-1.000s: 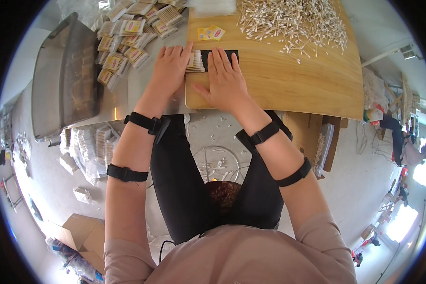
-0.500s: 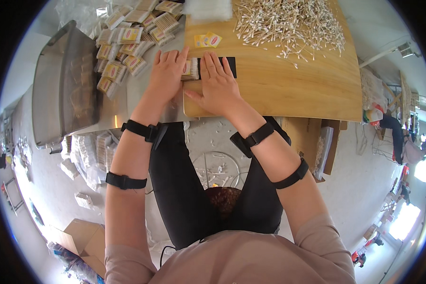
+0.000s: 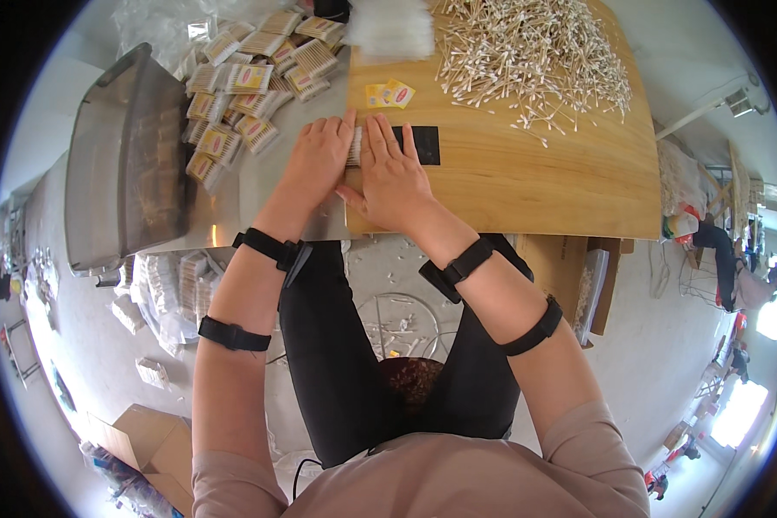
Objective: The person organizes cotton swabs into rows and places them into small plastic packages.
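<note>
Resting flat, fingers unfolded, our right hand (image 3: 394,177) borders the right of the swab bundle (image 3: 355,148); our left hand (image 3: 317,160) borders its left, grip too hidden to tell. Its sticks run left-right, toward the black strip (image 3: 425,146).

I sit in what looks like a small packing workshop: loose cotton swabs (image 3: 544,65) lie heaped at one o'clock on my wooden board (image 3: 544,186), yellow label cards (image 3: 388,94) at twelve, filled swab packets (image 3: 250,79) piled at eleven, a translucent grey plastic tub (image 3: 125,164) at ten. On the bare grey floor (image 3: 630,363) I have bagged bundles (image 3: 180,281) at nine and an open cardboard box (image 3: 151,440) at eight.
</note>
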`<control>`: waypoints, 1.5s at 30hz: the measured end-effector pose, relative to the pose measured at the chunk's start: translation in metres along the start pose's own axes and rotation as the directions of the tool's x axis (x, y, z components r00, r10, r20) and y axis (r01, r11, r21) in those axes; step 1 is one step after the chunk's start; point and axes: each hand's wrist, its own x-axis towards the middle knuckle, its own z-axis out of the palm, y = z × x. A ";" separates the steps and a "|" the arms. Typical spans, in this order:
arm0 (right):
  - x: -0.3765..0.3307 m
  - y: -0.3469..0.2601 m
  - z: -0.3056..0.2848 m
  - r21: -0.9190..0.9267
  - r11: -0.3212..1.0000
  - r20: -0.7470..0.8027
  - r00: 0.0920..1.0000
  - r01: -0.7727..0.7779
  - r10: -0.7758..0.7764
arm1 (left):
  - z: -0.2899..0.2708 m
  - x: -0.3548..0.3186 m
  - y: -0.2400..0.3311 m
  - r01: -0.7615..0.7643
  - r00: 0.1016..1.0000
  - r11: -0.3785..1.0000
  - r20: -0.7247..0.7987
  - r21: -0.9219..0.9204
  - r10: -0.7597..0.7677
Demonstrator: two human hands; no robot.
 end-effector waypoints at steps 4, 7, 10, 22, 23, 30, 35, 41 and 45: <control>0.005 -0.004 0.004 0.020 1.000 -0.020 1.000 0.017 -0.016 | -0.004 -0.001 -0.004 0.023 0.998 1.000 0.060 -0.009 -0.023; 0.012 -0.016 0.002 0.035 0.999 -0.007 0.999 0.038 -0.038 | -0.002 -0.011 -0.019 0.018 1.000 0.999 0.026 -0.028 -0.018; 0.021 -0.031 0.002 0.064 0.994 -0.014 0.996 0.086 -0.085 | -0.006 -0.026 -0.035 0.033 0.999 0.999 0.007 0.004 -0.033; -0.014 0.000 -0.051 0.663 0.688 -0.425 0.905 0.294 0.022 | -0.068 -0.021 0.022 0.374 0.927 0.544 0.293 -0.752 -0.233; -0.019 0.011 -0.058 0.738 0.595 -0.457 0.884 0.318 0.094 | -0.068 -0.014 0.032 0.428 0.903 0.261 0.401 -0.865 -0.154; -0.035 0.077 -0.083 0.967 0.098 -0.250 0.948 0.235 0.198 | -0.051 0.031 0.081 0.504 0.863 -0.277 0.468 -0.818 0.189; -0.023 0.107 -0.084 0.949 0.137 -0.306 0.931 0.283 0.197 | -0.043 0.056 0.087 0.533 0.846 -0.365 0.486 -0.764 0.218; -0.014 0.126 -0.077 0.918 0.247 -0.359 0.915 0.310 0.186 | -0.034 0.072 0.086 0.576 0.817 -0.373 0.492 -0.727 0.301; -0.013 0.134 -0.071 0.949 0.203 -0.277 0.944 0.240 0.178 | -0.023 0.073 0.085 0.561 0.828 -0.491 0.444 -0.666 0.344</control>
